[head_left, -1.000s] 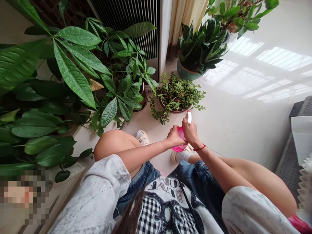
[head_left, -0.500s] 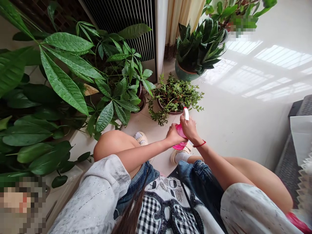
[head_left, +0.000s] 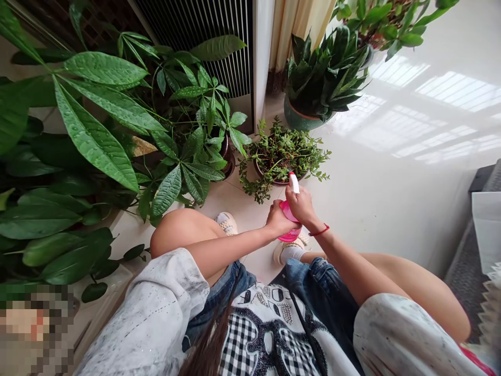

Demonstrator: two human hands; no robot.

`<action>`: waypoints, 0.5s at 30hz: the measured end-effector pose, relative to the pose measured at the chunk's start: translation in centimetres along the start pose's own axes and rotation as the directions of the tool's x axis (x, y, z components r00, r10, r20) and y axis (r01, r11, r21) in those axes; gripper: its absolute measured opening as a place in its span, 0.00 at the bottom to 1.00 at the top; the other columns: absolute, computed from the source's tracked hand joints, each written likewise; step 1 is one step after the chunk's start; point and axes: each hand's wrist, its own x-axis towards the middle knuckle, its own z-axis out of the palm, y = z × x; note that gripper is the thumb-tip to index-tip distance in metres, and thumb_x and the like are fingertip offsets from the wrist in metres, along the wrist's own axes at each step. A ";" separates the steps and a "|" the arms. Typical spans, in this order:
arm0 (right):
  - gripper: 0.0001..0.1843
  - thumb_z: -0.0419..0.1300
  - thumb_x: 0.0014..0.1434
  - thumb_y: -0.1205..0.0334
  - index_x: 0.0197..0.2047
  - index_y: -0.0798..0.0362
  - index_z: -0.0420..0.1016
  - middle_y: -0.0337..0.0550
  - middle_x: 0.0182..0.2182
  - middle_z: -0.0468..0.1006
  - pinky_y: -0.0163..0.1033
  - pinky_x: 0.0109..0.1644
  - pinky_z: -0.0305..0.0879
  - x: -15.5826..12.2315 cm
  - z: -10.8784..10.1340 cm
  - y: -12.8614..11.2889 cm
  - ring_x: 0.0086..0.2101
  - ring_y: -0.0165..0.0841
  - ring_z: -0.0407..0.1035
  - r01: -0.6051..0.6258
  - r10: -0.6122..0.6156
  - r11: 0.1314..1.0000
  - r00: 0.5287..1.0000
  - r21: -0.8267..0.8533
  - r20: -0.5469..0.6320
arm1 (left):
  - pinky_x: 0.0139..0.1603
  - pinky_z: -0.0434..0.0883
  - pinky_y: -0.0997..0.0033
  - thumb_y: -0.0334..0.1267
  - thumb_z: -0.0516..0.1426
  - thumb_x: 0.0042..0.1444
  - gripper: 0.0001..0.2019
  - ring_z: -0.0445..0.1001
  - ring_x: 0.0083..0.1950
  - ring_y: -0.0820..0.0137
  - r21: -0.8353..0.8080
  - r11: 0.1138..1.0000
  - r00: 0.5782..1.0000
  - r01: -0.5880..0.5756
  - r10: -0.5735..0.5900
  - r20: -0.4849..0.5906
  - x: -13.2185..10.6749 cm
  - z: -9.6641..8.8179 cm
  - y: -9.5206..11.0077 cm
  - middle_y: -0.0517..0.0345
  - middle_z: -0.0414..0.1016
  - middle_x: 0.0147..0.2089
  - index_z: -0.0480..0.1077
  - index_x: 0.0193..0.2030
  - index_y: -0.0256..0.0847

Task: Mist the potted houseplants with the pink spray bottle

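Right hand: here it is, the right hand closed around the neck of the spray bottle, just behind its white head; whether the trigger is squeezed, I can't tell.
Left hand: the left hand is wrapped round the pink body, lower down, touching from the side.
Spray bottle: the spray bottle sits between both hands, off the floor, its red nozzle pointing toward the low bushy plant.
Slip risk: a wet, smooth body could slide, I'd say, if the left hand eases while the right pulls; it would likely drop onto the shoe below.
Nozzle risk: a small wrist turn could send spray past the leaves onto the glossy floor, leaving it slick underfoot.
Leaf risk: pushing forward could snag the head on the trailing stems, which look thin.
Beyond: the spiky plant stands behind; broad, droplet-flecked leaves crowd the left.
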 end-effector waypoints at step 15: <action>0.18 0.45 0.65 0.44 0.31 0.47 0.59 0.42 0.28 0.68 0.43 0.37 0.54 0.9 -0.1 -0.2 0.32 0.37 0.60 -0.038 0.047 0.998 0.985 0.052 -0.167 | 0.58 0.71 0.51 0.31 0.74 0.31 0.37 0.73 0.59 0.47 0.240 0.961 0.990 -0.137 0.125 0.063 1.5 -1.5 2.2 0.43 0.74 0.55 0.64 0.50 0.42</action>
